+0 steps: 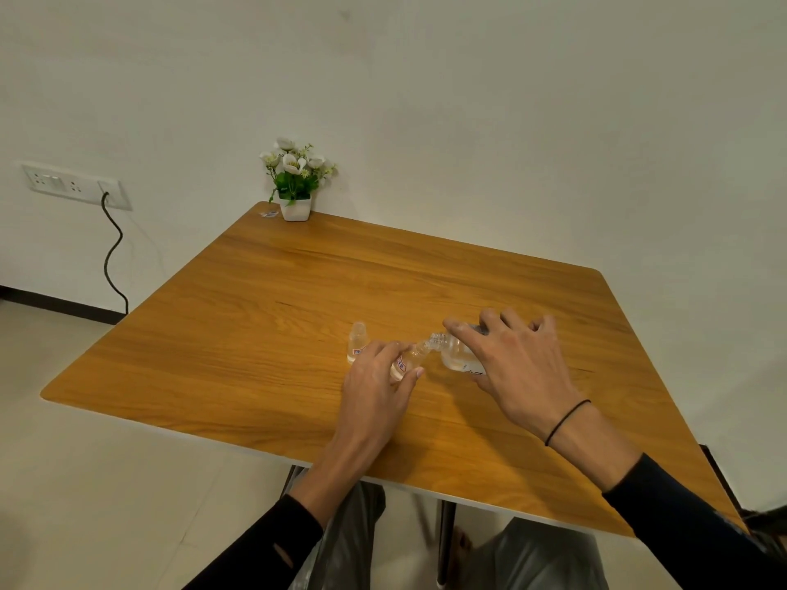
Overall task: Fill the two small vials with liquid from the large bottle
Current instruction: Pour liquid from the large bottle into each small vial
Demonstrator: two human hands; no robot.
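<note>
Over the wooden tabletop [264,317], the left hand [379,376] grips a small vial [406,363] tilted so its long axis runs up and rightward, mouth toward the large bottle [458,354]. The right hand [517,364] clasps that bottle from above, tipped nearly on its side, neck pointing left and meeting the vial's mouth. Just left of the held vial, beyond the left hand's knuckles, the second vial [357,342] stands upright, untouched.
</note>
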